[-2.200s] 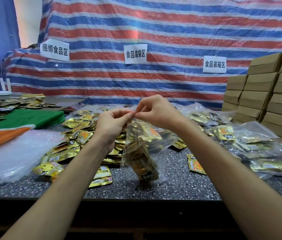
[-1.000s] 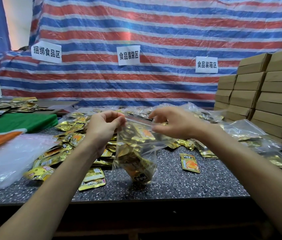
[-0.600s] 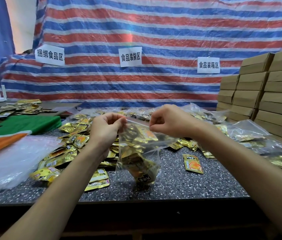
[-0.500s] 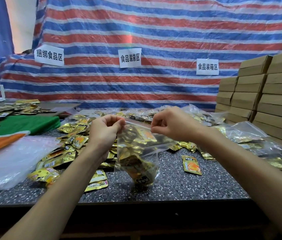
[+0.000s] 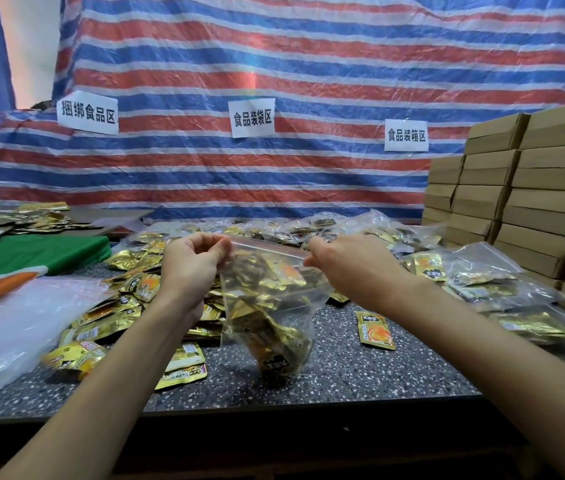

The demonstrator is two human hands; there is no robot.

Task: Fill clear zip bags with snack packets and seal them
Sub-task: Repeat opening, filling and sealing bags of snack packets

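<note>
A clear zip bag [image 5: 267, 303] stuffed with gold snack packets hangs upright just above the speckled table [image 5: 343, 372]. My left hand [image 5: 192, 268] pinches the left end of its zip strip. My right hand [image 5: 347, 265] pinches the right end, and the strip is stretched flat between them. Loose gold packets [image 5: 114, 306] lie heaped to the left of the bag. A single packet [image 5: 374, 330] lies flat to the right.
Filled clear bags [image 5: 489, 282] are piled at the right and along the back. Stacked cardboard boxes [image 5: 530, 202] rise at the far right. A pile of empty clear bags [image 5: 7, 323] and a green-and-orange cloth [image 5: 24, 254] lie at the left. A striped tarp [image 5: 274, 81] hangs behind.
My hands started pinched together at the middle of the zip strip. The right hand slid right along it and the strip now spans wide between both hands.
</note>
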